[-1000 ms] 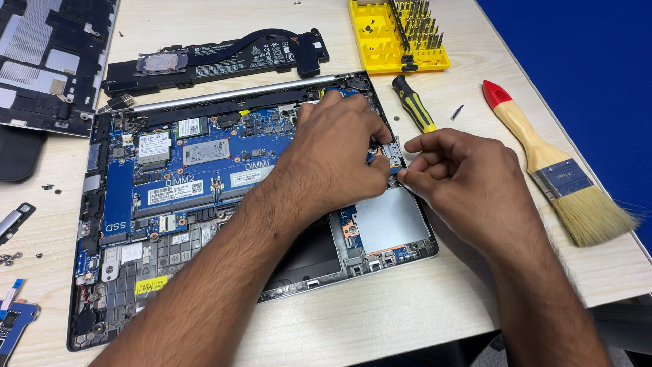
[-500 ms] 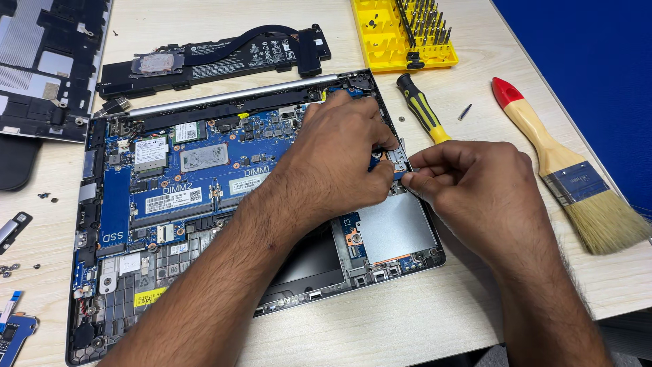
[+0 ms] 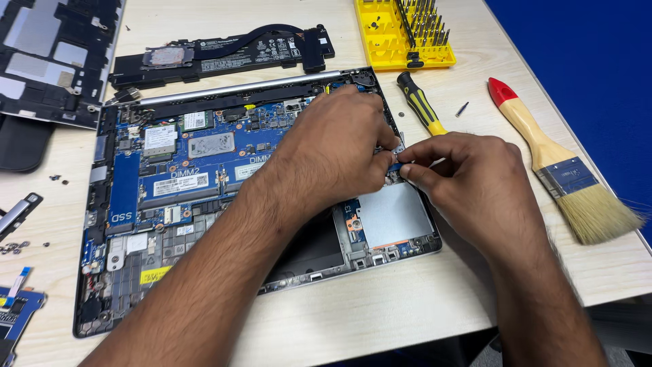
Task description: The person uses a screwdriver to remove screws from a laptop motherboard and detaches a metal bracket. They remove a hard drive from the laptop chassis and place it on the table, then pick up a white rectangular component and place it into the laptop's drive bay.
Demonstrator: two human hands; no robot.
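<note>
Head view: screwdriver [image 3: 422, 105], brush [image 3: 564, 170] near right hand [image 3: 475, 187], laptop [image 3: 204, 197].

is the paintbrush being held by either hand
No, the paintbrush lies alone on the table, apart from the right hand and left hand.

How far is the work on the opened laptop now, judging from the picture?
Done: the bottom cover and the battery lie removed on the table. In hand: the left hand and right hand pinch a small part at the laptop edge. Left: the blue board and its modules remain mounted.
</note>
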